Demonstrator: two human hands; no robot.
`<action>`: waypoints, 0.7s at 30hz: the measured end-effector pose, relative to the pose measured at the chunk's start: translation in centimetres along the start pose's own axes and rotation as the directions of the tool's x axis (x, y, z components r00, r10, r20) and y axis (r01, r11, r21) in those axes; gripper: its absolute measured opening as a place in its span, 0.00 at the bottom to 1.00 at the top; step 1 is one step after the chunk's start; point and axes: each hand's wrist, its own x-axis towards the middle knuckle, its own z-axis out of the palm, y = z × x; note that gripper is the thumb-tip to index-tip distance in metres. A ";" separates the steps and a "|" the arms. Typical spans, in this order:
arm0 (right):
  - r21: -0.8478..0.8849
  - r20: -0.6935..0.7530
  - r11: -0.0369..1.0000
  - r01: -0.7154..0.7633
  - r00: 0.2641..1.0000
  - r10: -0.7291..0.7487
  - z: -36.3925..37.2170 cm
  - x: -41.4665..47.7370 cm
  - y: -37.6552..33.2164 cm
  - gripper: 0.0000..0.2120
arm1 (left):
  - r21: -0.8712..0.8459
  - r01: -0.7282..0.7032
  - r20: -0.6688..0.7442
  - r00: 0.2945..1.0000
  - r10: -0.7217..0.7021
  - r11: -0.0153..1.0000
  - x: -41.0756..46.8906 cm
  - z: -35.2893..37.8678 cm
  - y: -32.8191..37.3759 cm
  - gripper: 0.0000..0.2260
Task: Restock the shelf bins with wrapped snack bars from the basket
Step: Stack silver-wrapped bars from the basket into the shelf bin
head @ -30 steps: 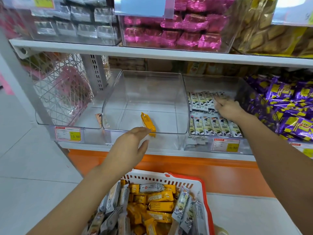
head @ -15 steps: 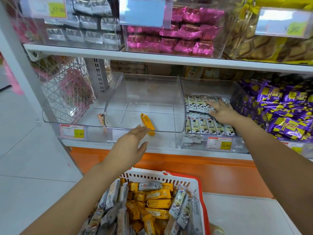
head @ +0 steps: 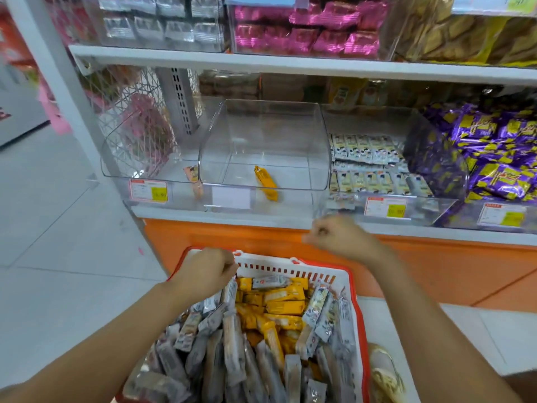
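A red and white basket stands below the shelf, full of yellow bars and grey-white bars. My left hand is over its far left corner, fingers curled down among the bars; whether it grips one is hidden. In front of the orange shelf base, my right hand hangs blurred above the basket's far edge with its fingers curled and nothing visible in them. The clear middle bin holds a single yellow bar. The bin to its right holds rows of white bars.
The clear left bin has one peach bar at its right wall. Purple packs fill the far right bin. The upper shelf carries silver, pink and golden packs. White floor tiles lie to the left.
Both hands have come down from the bins to the basket. The left hand left the yellow bar lying in the middle bin; the right hand left the white bars. The view tilted down.
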 end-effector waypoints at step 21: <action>-0.699 0.328 0.705 0.117 0.929 0.171 17.1 -4.0 6.5 0.38 | 0.084 -0.029 0.467 0.884 -0.013 0.996 -4.0 6.0 -0.5 0.13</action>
